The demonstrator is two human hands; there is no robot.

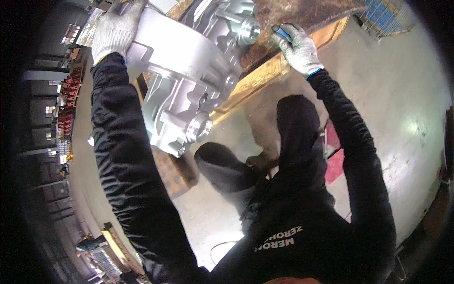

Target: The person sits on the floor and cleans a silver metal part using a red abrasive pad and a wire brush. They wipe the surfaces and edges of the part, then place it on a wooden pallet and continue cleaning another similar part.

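Note:
A large silver metal casting [175,47], with a wide curved band and several round bosses, rests tilted on the workbench at the upper left. My left hand [118,33], in a grey-white knit glove, grips the casting's upper left rim; its fingertips are partly cut off by the picture's top edge. Right of the casting, my gloved right hand [299,51] is closed round a small blue-handled tool [283,33]. The tool's working end is too small to make out. It is apart from the nearest boss [249,31], over the brown bench top.
The worn brown workbench [302,16] has a yellowish wooden edge [269,78] facing me. A blue wire basket [383,16] stands at the far right. Racks with red parts [68,99] line the left side. My legs are under the bench edge, with a red object [335,165] beside them.

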